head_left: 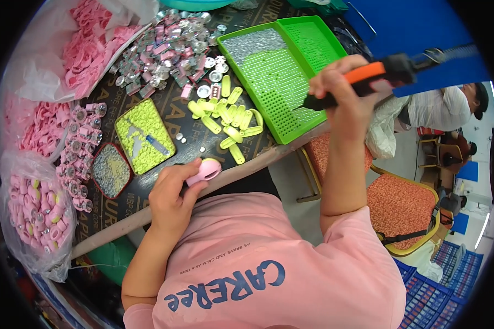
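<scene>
My left hand point(173, 189) pinches a small pink plastic part point(205, 171) with a yellow-green edge, at the table's near edge. Raised at the right, my right hand point(343, 88) is wrapped round a black and orange electric screwdriver point(376, 77). The driver's tip points down at the green perforated tray point(274, 93), over its near right corner; whether it touches a screw there I cannot tell. Silvery screws point(255, 44) lie in the tray's far part. Between the tray and my left hand sits a loose pile of yellow-green oval parts point(230, 112).
A box of small yellow-green pieces point(145, 129) with a blue-handled blade stands left, beside a dish of screws point(111, 171). Behind lies a heap of pink and metallic parts point(170, 52). Bags of pink parts point(38, 214) line the left. Chairs point(403, 208) stand right.
</scene>
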### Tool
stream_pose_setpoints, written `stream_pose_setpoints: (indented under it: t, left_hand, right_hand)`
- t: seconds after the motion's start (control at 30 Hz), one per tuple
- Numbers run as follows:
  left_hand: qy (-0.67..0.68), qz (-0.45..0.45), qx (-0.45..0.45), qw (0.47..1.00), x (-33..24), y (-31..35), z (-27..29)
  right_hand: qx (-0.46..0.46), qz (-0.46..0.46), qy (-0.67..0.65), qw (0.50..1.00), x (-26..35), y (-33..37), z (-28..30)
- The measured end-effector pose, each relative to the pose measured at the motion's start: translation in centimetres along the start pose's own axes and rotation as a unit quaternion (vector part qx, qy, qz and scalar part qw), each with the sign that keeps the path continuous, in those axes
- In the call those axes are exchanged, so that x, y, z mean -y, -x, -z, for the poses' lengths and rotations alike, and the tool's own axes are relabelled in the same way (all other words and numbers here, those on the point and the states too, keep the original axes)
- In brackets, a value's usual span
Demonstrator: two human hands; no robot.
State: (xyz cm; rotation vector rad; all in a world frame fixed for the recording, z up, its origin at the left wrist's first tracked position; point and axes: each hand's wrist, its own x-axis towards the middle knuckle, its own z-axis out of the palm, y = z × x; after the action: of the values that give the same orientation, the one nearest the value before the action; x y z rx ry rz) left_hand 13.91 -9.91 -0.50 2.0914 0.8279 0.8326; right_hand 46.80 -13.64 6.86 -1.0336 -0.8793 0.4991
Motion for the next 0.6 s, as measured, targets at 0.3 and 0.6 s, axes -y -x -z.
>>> stream_pose_setpoints:
  t: [0.3,0.6]
  left_hand:
    - [0.007,0.060,0.018,0.998,-0.7,-0.2,-0.1]
    - [0.032,0.074,0.009,0.997,-0.9,-0.1,0.0]
  right_hand:
    - [0.201,-0.069,-0.158,0.964,1.0,4.2,-6.2]
    - [0.162,-0.055,-0.092,0.981,-0.8,6.9,-9.2]
